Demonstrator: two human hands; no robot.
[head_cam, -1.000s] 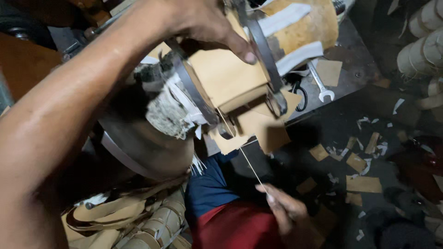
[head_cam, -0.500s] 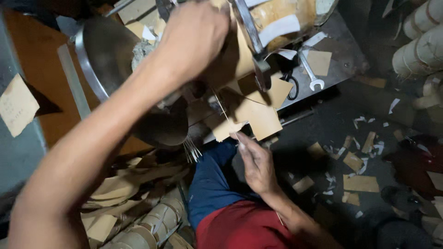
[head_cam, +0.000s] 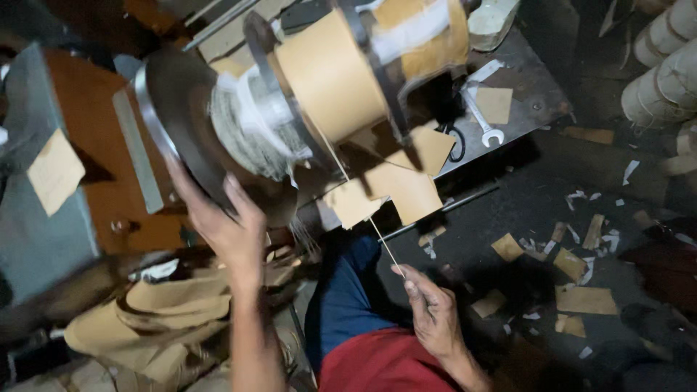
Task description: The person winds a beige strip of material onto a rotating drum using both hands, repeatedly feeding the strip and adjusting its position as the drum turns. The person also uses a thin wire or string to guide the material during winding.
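My left hand (head_cam: pixel 231 226) grips the lower rim of a dark metal wheel (head_cam: pixel 174 127) on a winding machine. Beside the wheel sits a coil wrapped in tan paper (head_cam: pixel 330 76), with white tape bands at its left and upper right. A thin pale cord (head_cam: pixel 359 199) runs taut from the coil down to my right hand (head_cam: pixel 433 308), which pinches its end between thumb and fingers. My legs in blue trousers (head_cam: pixel 341 297) and a red shirt (head_cam: pixel 381 366) show below.
A spanner (head_cam: pixel 485 125) and tan paper squares (head_cam: pixel 410 190) lie on the grey metal bench (head_cam: pixel 534 101). Paper scraps (head_cam: pixel 584 299) litter the dark floor. Pale cylindrical rolls (head_cam: pixel 664 80) stand at right. A heap of tan strips (head_cam: pixel 156 319) lies at lower left.
My left hand went from the top of the coil down to the wheel's lower rim. My right hand dropped lower again, drawing the cord taut.
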